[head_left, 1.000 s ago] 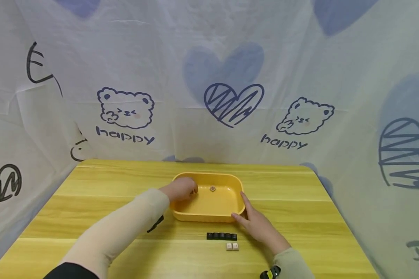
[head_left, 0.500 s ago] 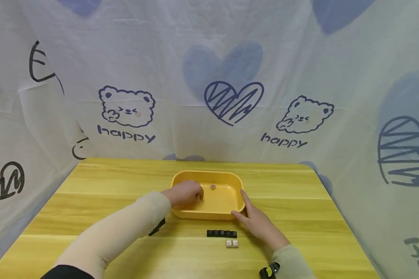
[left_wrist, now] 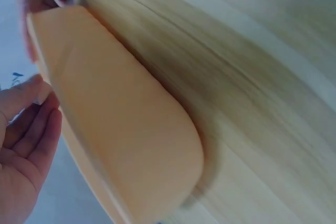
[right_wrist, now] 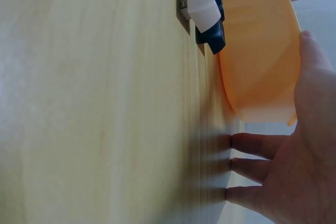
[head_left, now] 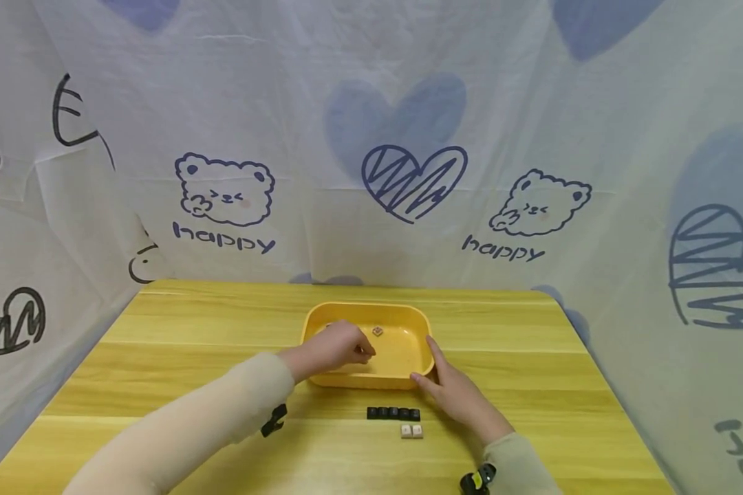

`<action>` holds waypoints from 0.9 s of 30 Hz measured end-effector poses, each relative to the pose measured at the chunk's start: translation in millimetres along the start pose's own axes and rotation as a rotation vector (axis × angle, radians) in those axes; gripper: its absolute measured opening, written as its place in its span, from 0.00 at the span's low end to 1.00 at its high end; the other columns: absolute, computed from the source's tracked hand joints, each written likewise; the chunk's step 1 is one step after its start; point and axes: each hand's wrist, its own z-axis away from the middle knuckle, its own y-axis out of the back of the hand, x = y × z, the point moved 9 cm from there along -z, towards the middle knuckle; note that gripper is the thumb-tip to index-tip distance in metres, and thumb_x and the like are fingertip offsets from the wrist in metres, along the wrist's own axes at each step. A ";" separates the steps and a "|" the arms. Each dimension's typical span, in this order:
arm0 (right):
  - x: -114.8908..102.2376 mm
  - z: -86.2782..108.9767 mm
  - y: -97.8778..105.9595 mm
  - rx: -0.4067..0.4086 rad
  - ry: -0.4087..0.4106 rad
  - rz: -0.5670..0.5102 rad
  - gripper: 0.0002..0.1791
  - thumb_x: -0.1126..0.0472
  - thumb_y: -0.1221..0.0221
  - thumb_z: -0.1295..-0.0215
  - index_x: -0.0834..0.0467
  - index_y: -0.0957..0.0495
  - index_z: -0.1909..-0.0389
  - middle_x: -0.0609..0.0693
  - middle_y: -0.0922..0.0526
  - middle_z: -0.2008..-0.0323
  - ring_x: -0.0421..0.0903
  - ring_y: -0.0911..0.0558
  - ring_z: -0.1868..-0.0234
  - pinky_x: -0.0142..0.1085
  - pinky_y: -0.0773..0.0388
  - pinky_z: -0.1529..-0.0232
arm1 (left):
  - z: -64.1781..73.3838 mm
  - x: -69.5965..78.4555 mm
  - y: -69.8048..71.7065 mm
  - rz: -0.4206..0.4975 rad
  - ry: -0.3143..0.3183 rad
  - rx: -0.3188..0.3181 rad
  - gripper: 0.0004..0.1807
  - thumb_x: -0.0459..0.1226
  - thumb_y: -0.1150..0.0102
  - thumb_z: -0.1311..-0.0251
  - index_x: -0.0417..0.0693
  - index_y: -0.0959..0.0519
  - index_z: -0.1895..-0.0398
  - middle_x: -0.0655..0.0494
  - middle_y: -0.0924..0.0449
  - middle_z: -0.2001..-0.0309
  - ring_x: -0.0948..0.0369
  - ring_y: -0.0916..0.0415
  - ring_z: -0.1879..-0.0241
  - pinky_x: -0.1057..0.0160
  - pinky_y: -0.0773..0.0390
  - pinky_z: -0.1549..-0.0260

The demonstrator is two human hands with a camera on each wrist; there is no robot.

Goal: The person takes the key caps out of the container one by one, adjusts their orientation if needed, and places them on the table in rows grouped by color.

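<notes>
A yellow plastic tray (head_left: 371,381) sits on the table. Over its inside, my left hand (head_left: 337,346) pinches a small white keycap (left_wrist: 43,93) between thumb and fingertips, best seen in the left wrist view. My right hand (head_left: 461,399) touches the tray's right front corner, thumb on the rim and forefinger along the side; its other fingers reach down straight to the tabletop. One light keycap (head_left: 378,331) lies on the tray floor near the back wall. In front of the tray stand a row of several black keycaps (head_left: 393,413) and two white keycaps (head_left: 411,431) side by side.
The wooden table (head_left: 495,330) has a yellowish grain and rounded far corners. Behind it hangs a pale cloth (head_left: 322,240) printed with hearts and bears. A dark strap with a device (head_left: 478,479) is on the right wrist.
My left hand has moved rightward and up inside the tray, and its pinched fingertips now show over the middle. The right hand, the tray and the keycap rows have stayed put.
</notes>
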 end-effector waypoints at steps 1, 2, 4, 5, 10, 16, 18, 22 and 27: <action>0.3 -0.1 0.0 0.002 0.001 0.000 0.46 0.39 0.48 0.30 0.48 0.61 0.21 0.66 0.35 0.33 0.66 0.28 0.40 0.58 0.35 0.39 | 0.7 2.1 1.2 0.012 0.003 0.007 0.10 0.32 0.32 0.43 0.42 0.13 0.58 0.54 0.14 0.60 0.63 0.17 0.64 0.67 0.20 0.63; 0.5 -0.2 0.1 0.003 0.001 -0.001 0.46 0.39 0.48 0.30 0.48 0.61 0.21 0.66 0.35 0.33 0.65 0.27 0.40 0.58 0.35 0.39 | 1.8 4.4 2.4 0.026 0.005 0.015 0.10 0.32 0.32 0.44 0.41 0.13 0.58 0.54 0.14 0.60 0.64 0.18 0.65 0.68 0.20 0.64; 1.3 -0.7 0.0 0.005 0.003 -0.001 0.46 0.39 0.48 0.30 0.48 0.61 0.21 0.66 0.35 0.33 0.65 0.27 0.40 0.58 0.35 0.40 | 4.6 11.7 5.6 0.033 -0.014 0.040 0.10 0.31 0.31 0.45 0.41 0.13 0.58 0.54 0.14 0.61 0.65 0.18 0.66 0.69 0.21 0.65; 1.4 -0.9 0.0 0.006 0.005 0.001 0.46 0.39 0.48 0.30 0.48 0.61 0.21 0.66 0.34 0.33 0.65 0.27 0.41 0.58 0.34 0.40 | 6.3 15.4 7.5 0.032 -0.025 0.058 0.10 0.30 0.31 0.45 0.41 0.13 0.59 0.54 0.14 0.62 0.66 0.18 0.67 0.70 0.21 0.66; 1.6 -1.4 -0.1 0.007 0.007 0.007 0.46 0.39 0.48 0.30 0.48 0.61 0.22 0.66 0.35 0.33 0.65 0.27 0.40 0.57 0.35 0.39 | 14.9 31.5 15.4 0.025 -0.055 0.158 0.09 0.30 0.31 0.45 0.43 0.12 0.60 0.55 0.14 0.62 0.64 0.18 0.65 0.71 0.21 0.66; 1.4 -0.5 0.5 0.006 0.004 0.002 0.46 0.40 0.48 0.30 0.49 0.61 0.22 0.66 0.35 0.33 0.64 0.28 0.39 0.57 0.35 0.39 | 24.3 44.2 14.6 0.099 -0.057 0.247 0.10 0.29 0.30 0.46 0.43 0.12 0.60 0.57 0.16 0.61 0.62 0.21 0.62 0.69 0.21 0.63; 1.6 -0.4 0.5 0.006 0.005 0.000 0.46 0.40 0.48 0.30 0.49 0.61 0.22 0.66 0.35 0.33 0.64 0.28 0.39 0.56 0.34 0.39 | 27.7 47.2 10.7 0.125 -0.051 0.268 0.10 0.29 0.30 0.46 0.43 0.12 0.59 0.57 0.17 0.62 0.63 0.21 0.63 0.70 0.22 0.64; 2.0 -0.7 0.8 0.011 0.013 0.000 0.46 0.39 0.48 0.30 0.49 0.61 0.22 0.65 0.35 0.33 0.63 0.28 0.39 0.56 0.35 0.39 | 33.9 50.8 1.7 0.188 -0.003 0.308 0.09 0.30 0.31 0.45 0.42 0.13 0.60 0.57 0.16 0.65 0.64 0.20 0.67 0.71 0.22 0.67; 1.8 -0.1 0.7 0.012 0.027 0.004 0.47 0.37 0.48 0.31 0.50 0.62 0.22 0.65 0.34 0.33 0.63 0.28 0.39 0.56 0.35 0.39 | 40.1 53.9 -13.5 0.266 0.051 0.305 0.07 0.34 0.29 0.46 0.45 0.12 0.63 0.61 0.15 0.68 0.70 0.22 0.70 0.71 0.22 0.69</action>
